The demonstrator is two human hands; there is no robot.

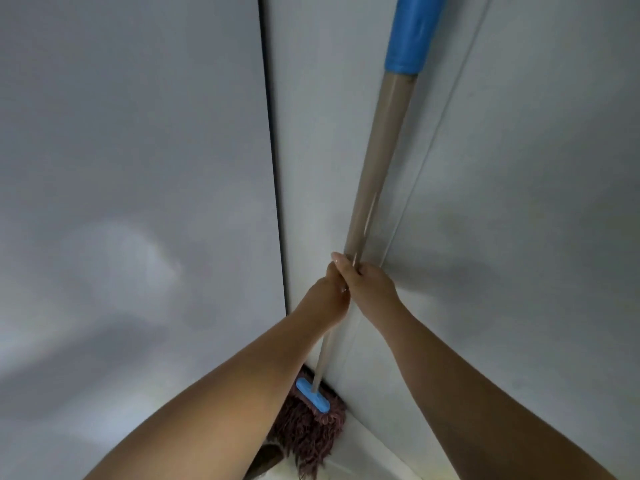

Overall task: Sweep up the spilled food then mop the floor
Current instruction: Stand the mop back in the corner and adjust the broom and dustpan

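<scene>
A mop stands nearly upright in a corner. Its beige handle [377, 157] runs from a blue grip sleeve [414, 29] at the top of the view down to a blue head plate [312, 395]. Brownish-purple mop strands [304, 434] hang under the plate on the floor. My left hand [327, 296] grips the handle from the left, just below my right hand [367, 277], which grips it from the right. The two hands touch each other around the pole. No spilled food is in view.
A pale grey panel [131, 168] fills the left, with a dark vertical gap [273, 150] beside it. Grey walls [519, 168] meet in the corner behind the mop. A strip of light floor [349, 469] shows at the bottom.
</scene>
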